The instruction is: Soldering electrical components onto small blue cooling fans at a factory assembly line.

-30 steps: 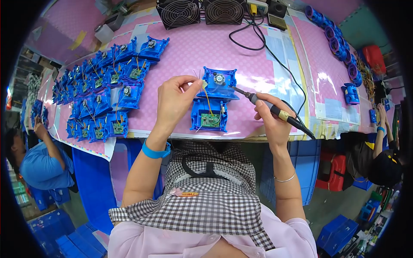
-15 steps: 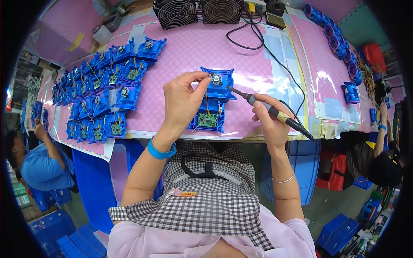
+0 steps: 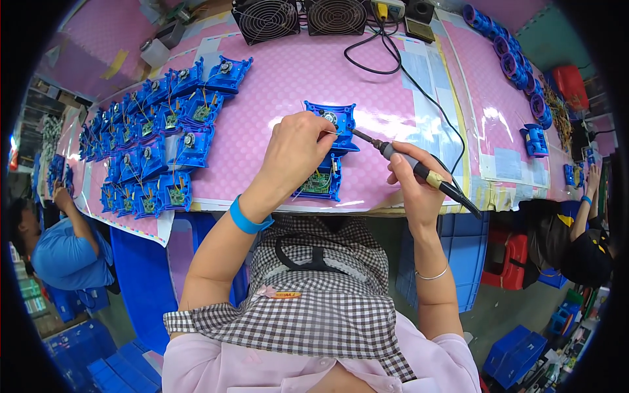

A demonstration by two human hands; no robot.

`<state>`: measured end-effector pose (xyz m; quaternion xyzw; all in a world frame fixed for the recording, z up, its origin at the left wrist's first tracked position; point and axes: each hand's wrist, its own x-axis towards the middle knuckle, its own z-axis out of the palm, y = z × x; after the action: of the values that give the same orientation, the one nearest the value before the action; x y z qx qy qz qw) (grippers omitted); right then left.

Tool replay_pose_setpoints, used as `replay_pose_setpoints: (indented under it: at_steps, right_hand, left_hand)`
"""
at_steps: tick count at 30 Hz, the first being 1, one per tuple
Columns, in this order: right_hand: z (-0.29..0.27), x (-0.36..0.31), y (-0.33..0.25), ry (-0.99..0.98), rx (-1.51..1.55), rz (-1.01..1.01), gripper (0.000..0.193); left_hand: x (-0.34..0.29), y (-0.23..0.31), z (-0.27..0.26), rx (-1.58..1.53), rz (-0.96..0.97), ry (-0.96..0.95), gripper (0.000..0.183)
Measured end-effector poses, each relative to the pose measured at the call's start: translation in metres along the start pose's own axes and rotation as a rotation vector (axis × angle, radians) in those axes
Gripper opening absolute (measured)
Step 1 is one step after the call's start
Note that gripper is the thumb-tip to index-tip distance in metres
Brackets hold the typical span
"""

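In front of me on the pink mat lies a blue plastic housing in two halves, the upper half (image 3: 348, 112) with a small round speaker (image 3: 330, 118) and the lower with a green circuit board (image 3: 318, 183). My left hand (image 3: 296, 154) reaches over the housing, thumb and forefinger pinched on a thin wire (image 3: 335, 133) beside the speaker. It partly covers the speaker and the board. My right hand (image 3: 417, 187) grips a soldering iron (image 3: 388, 150) like a pen. Its tip points left, close to the upper half's right edge; contact cannot be made out.
Rows of similar blue housings (image 3: 147, 154) stand at left. Two black fans (image 3: 335, 18) sit at the far edge, beside a black cable (image 3: 419, 88). More blue parts (image 3: 517, 69) line the right. Co-workers sit on both sides, and blue crates (image 3: 514, 357) are on the floor.
My left hand has shifted right and slightly down, bringing the pinched wire from the speaker's left side to its lower right. The soldering iron has moved slightly right.
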<state>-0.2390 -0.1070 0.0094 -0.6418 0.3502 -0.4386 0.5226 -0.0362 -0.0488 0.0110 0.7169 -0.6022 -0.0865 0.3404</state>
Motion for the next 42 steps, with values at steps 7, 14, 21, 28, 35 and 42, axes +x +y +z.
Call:
replay_pose_setpoints:
  at_steps: [7,14,21,28,35,42]
  right_hand:
    - [-0.0001,0.0003,0.0022,-0.013,-0.005,-0.015,0.021]
    - [0.0009,-0.0005,0.0029,-0.013,0.000,-0.011,0.021]
    - [-0.0011,-0.0019,0.0050,-0.014,-0.021,-0.026,0.021]
    - [0.0000,-0.0014,0.0044,-0.021,-0.010,-0.011,0.021]
    - [0.0008,-0.0025,0.0049,-0.037,-0.041,0.002,0.021]
    - [-0.0009,-0.0028,-0.0003,0.009,0.013,-0.045,0.022]
  left_hand:
    - [0.0017,-0.0007,0.0012,0.019,-0.016,-0.051,0.012]
    - [0.0020,0.0015,0.0010,0.026,-0.024,-0.051,0.013]
    - [0.0028,0.0035,0.0008,0.044,-0.040,-0.064,0.013]
    - [0.0029,0.0038,0.0012,0.049,-0.041,-0.058,0.013]
    - [0.0027,0.0029,0.0017,0.049,-0.040,-0.055,0.014]
    - [0.0024,0.0025,0.0020,0.051,-0.039,-0.053,0.014]
